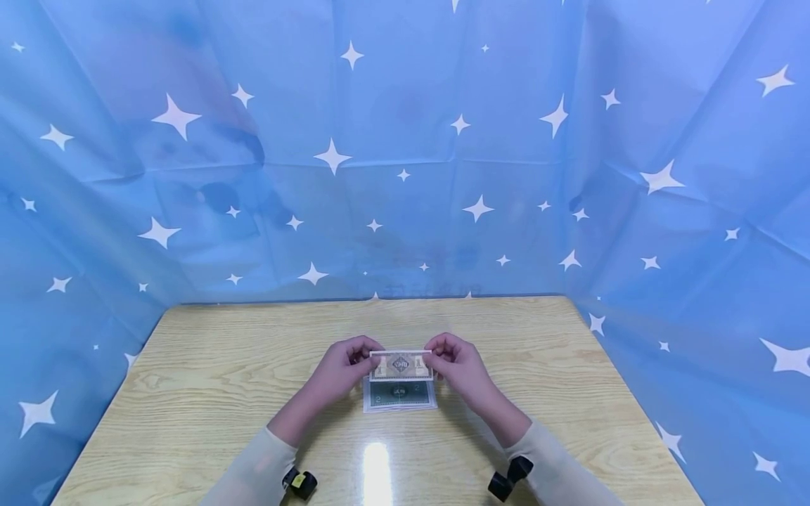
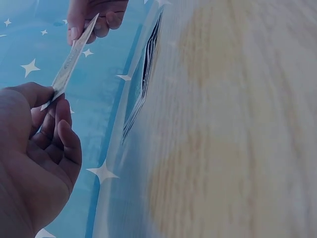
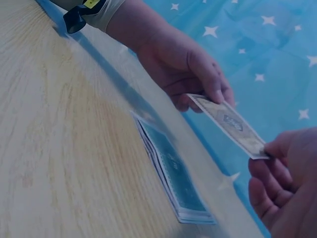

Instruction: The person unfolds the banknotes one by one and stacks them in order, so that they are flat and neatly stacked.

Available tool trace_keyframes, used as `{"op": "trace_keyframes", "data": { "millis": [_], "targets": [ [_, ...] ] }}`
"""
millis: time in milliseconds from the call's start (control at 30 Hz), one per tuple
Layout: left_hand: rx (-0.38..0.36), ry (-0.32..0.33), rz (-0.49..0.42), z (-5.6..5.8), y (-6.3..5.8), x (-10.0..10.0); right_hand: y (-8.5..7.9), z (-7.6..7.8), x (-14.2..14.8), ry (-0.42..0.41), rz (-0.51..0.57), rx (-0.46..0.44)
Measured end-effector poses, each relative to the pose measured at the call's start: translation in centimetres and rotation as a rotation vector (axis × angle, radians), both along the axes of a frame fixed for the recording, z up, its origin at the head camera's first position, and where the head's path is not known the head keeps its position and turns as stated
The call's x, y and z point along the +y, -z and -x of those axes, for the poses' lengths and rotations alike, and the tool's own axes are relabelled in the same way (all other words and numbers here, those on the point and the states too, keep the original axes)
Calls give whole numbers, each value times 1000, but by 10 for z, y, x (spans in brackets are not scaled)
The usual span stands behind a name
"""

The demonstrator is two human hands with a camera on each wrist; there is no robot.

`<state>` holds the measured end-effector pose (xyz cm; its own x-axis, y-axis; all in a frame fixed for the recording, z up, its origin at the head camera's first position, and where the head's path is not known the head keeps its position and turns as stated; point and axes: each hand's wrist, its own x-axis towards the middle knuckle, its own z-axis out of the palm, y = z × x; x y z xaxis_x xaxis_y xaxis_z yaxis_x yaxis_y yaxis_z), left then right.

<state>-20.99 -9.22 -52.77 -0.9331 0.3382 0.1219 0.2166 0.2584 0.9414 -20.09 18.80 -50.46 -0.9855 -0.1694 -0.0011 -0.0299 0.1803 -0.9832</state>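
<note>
Between both hands a small brown banknote (image 1: 401, 365) with a white border is stretched flat, raised above the table. My left hand (image 1: 344, 364) pinches its left end between thumb and fingers, and my right hand (image 1: 460, 365) pinches the right end the same way. In the right wrist view the banknote (image 3: 230, 123) shows a diamond-shaped design at its middle. Below it lies a stack of green banknotes (image 1: 400, 396), marked with a 2, partly covered by the raised note in the head view. The stack's layered edges (image 2: 146, 67) show in the left wrist view.
The wood-grain table (image 1: 215, 379) spreads around the stack, with a bright light reflection near its front. A blue curtain (image 1: 405, 197) with white stars hangs behind the table and along both sides. Black wrist devices (image 1: 510, 478) sit at the light sleeves.
</note>
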Motion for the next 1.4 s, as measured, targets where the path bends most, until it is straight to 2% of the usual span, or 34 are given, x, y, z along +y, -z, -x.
{"op": "trace_keyframes", "data": {
  "millis": [233,533,767,967,1167,1400],
  "targets": [
    [-13,-2,52,-5,-1,-1,9,-1,1,-10,-30,23],
    [112,87,293,-8,-1,-2,21,-5,2,-28,-248,107],
    [154,84,437,-6,2,0,27,-9,1,-69,-370,149],
    [181,96,537,-3,4,3,32,-8,-1,-85,-488,218],
    [206,104,601,-2,7,5,37,-7,-2,-94,-583,300],
    [230,103,630,-5,7,5,41,-7,-2,-112,-665,317]
  ]
}}
